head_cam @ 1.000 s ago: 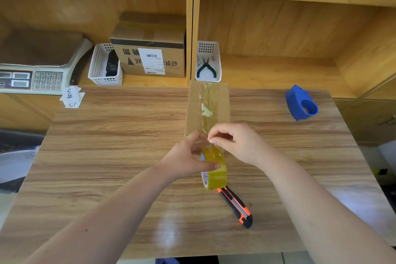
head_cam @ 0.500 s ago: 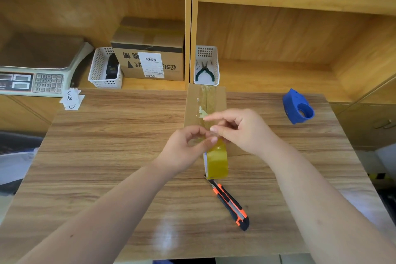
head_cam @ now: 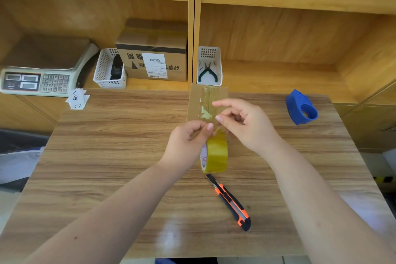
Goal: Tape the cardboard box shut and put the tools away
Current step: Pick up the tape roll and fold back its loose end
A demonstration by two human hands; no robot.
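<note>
A narrow cardboard box (head_cam: 198,100) lies lengthwise at the table's middle back, with clear tape along its top seam. A yellow tape roll (head_cam: 215,153) stands on edge at the box's near end. My left hand (head_cam: 188,141) grips the roll at its top left. My right hand (head_cam: 246,123) pinches the loose tape end just above the roll, its other fingers spread. An orange and black utility knife (head_cam: 231,202) lies on the table in front of the roll. A blue tape dispenser (head_cam: 301,107) sits at the table's far right.
On the shelf behind stand a white basket with green-handled pliers (head_cam: 209,68), a labelled carton (head_cam: 153,58), another white basket (head_cam: 109,70) holding a dark object, and a scale (head_cam: 40,68). Paper notes (head_cam: 77,99) lie at the table's back left corner.
Both hands and the tape roll have risen and moved toward the box. The right hand's fingers have spread while it keeps pinching the tape end. The knife stays put.
</note>
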